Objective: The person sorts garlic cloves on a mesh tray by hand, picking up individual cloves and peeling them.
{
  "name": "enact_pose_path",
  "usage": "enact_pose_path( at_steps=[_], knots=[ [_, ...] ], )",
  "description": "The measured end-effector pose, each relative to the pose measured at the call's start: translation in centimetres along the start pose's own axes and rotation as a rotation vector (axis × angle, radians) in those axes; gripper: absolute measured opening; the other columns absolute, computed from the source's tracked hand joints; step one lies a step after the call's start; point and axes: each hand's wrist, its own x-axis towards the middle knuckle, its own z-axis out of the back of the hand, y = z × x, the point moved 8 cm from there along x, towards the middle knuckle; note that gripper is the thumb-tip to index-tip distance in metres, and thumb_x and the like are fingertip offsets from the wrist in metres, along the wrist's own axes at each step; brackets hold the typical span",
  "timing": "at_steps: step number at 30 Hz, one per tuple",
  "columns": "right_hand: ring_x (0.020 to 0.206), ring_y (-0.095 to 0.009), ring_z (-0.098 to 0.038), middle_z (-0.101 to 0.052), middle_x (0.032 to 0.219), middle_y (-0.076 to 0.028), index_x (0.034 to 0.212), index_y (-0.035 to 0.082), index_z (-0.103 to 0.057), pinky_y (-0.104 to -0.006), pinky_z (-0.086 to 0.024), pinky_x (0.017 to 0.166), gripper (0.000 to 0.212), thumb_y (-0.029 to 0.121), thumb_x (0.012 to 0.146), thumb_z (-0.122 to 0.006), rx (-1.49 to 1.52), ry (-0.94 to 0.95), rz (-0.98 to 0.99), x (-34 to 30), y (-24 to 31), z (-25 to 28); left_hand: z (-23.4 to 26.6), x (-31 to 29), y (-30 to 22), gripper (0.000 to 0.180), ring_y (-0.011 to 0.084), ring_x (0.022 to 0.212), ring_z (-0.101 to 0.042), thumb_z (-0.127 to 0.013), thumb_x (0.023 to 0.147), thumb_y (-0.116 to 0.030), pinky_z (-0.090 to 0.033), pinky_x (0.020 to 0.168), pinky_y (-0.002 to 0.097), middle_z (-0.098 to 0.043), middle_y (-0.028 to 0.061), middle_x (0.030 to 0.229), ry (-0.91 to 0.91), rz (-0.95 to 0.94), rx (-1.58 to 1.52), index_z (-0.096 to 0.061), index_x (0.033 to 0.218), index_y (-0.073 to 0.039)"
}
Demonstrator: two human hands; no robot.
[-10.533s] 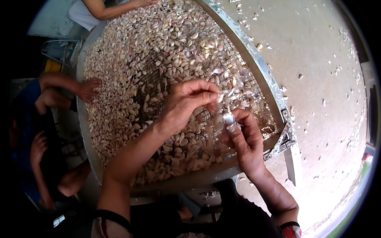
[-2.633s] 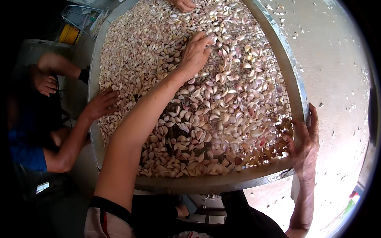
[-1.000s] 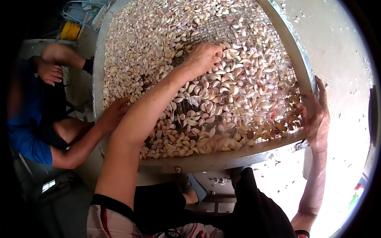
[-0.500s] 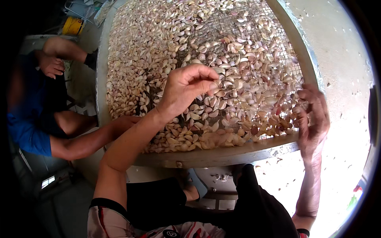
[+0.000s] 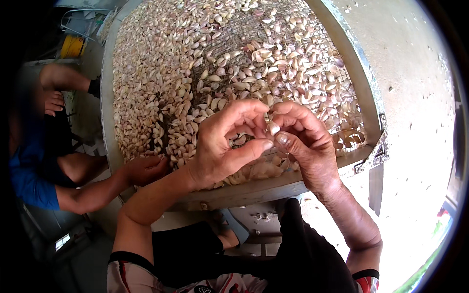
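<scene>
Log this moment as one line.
right hand: pinching garlic clove | left hand: close beside it, contact unclear | mesh tray: garlic cloves spread across | co-worker's hand: at tray's near-left corner

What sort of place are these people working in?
It looks like a simple garlic-handling work area, perhaps a small workshop or farm shed. A large framed mesh tray is spread with loose garlic cloves, a co-worker is beside it, and the plain floor looks littered.
</scene>
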Motion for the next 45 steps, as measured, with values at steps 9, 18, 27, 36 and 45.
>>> enact_pose_path(
  at_steps=[9, 18, 27, 36, 45],
  knots=[
    [0.102, -0.010, -0.059, -0.061, 0.106, -0.003, 0.115, 0.001, -0.057, -0.0266, -0.053, 0.087, 0.024, -0.010, 0.095, -0.049, -0.118, -0.065, 0.074, -0.3, 0.3, 0.5, -0.5, 0.0, -0.2, 0.023, 0.0147, 0.076, -0.067, -0.072, 0.082, 0.001, -0.054, 0.065, 0.0261, -0.068, 0.0093, 0.087, -0.032, -0.129, 0.349, -0.065, 0.104, -0.002],
    [0.091, -0.015, -0.067, -0.065, 0.100, -0.010, 0.109, -0.004, -0.055, -0.0269, -0.057, 0.079, 0.019, -0.012, 0.091, -0.051, -0.316, -0.064, 0.093, -1.0, 0.4, -0.3, -0.6, -0.5, -2.0, 0.023, 0.0175, 0.075, -0.066, -0.068, 0.083, 0.004, -0.053, 0.065, 0.0271, -0.067, 0.0096, 0.089, 0.014, -0.195, 0.382, -0.066, 0.105, -0.003],
    [0.072, -0.026, -0.069, -0.064, 0.082, -0.014, 0.106, 0.000, -0.056, -0.0333, -0.054, 0.064, 0.025, -0.006, 0.081, -0.058, -0.937, 0.020, 0.211, -1.5, 1.3, -1.5, -1.3, -0.3, -3.1, 0.014, 0.0207, 0.068, -0.063, -0.065, 0.085, 0.002, -0.049, 0.058, 0.0309, -0.061, 0.0087, 0.079, 0.063, -0.181, 0.464, -0.060, 0.096, -0.004],
    [0.066, -0.039, -0.064, -0.058, 0.074, -0.019, 0.099, 0.001, -0.046, -0.0438, -0.050, 0.059, 0.021, -0.004, 0.080, -0.055, -1.023, 0.096, 0.222, -1.6, 1.1, -2.9, -1.7, -1.7, -2.4, 0.017, 0.0205, 0.073, -0.062, -0.060, 0.082, 0.005, -0.048, 0.064, 0.0308, -0.062, 0.0091, 0.085, 0.058, -0.117, 0.365, -0.061, 0.097, -0.002],
    [0.056, -0.024, -0.056, -0.053, 0.072, -0.012, 0.089, 0.004, -0.045, -0.0346, -0.046, 0.051, 0.018, -0.012, 0.081, -0.041, -0.847, 0.039, 0.164, -0.9, 0.7, -1.4, -1.5, -2.3, 0.8, 0.009, 0.0101, 0.070, -0.060, -0.058, 0.085, 0.004, -0.050, 0.061, 0.0245, -0.060, 0.0050, 0.088, -0.019, 0.143, 0.004, -0.056, 0.093, 0.000]
  ],
)
